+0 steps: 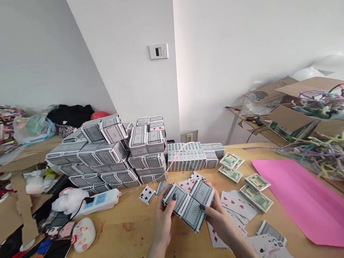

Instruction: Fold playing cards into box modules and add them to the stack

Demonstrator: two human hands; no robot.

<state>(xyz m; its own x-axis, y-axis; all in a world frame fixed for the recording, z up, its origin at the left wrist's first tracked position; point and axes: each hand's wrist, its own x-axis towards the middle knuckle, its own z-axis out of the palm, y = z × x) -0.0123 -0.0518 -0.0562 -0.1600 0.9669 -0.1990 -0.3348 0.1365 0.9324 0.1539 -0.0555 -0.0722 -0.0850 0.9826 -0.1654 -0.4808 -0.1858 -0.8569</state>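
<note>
Between my two hands, above the table [120, 227], is a block of playing cards [191, 206] with grey patterned backs, made of joined parts. My left hand [165, 214] grips its left side, thumb on top. On the right side my right hand [218, 213] closes round it, thumb pressing on the top face. Loose playing cards [238, 203] lie fanned face up beside my right hand, and more face-up cards [270, 249] lie near the front. A small black-suited card [147, 195] rests beyond my left hand. The block's underside is hidden.
Similar card blocks [101, 152] are stacked high at the back left, beside a row of green-edged decks [186, 156]. Boxed green decks [256, 198] and pink paper [316, 204] lie right. A power strip [100, 201] is left; a cardboard box [292, 119] holds fuzzy stems.
</note>
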